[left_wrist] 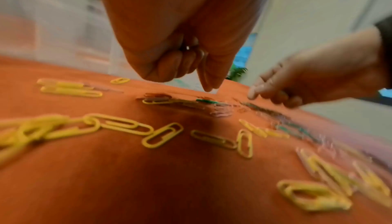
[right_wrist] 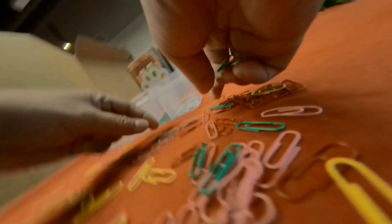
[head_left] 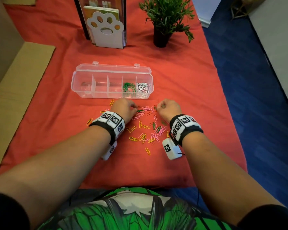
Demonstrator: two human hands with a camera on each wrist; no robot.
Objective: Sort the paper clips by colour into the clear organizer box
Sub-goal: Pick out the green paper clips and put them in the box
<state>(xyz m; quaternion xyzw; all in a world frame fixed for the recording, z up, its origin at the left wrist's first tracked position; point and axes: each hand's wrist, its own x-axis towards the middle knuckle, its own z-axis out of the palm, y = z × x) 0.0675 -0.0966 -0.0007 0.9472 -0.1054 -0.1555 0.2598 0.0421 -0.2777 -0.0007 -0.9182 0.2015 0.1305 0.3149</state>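
The clear organizer box [head_left: 76,87] lies open on the red cloth, with green clips [head_left: 128,87] in its fourth compartment and white clips [head_left: 142,89] in the rightmost. Loose yellow, pink, green and orange paper clips [head_left: 146,130] are scattered in front of it. My left hand [head_left: 134,108] hovers over them beside a green clip [head_left: 140,111]; its curled fingers [left_wrist: 169,66] tuck in a small shiny clip [left_wrist: 187,48] whose colour is unclear. My right hand [head_left: 158,107] holds green clips [right_wrist: 226,63] in its curled fingers, thumb and forefinger pointing down at the pile.
A white paw-shaped bookend [head_left: 106,30] with books and a potted plant [head_left: 163,22] stand behind the box. Cardboard [head_left: 15,97] lies along the left. The cloth's right edge [head_left: 223,97] drops to blue floor.
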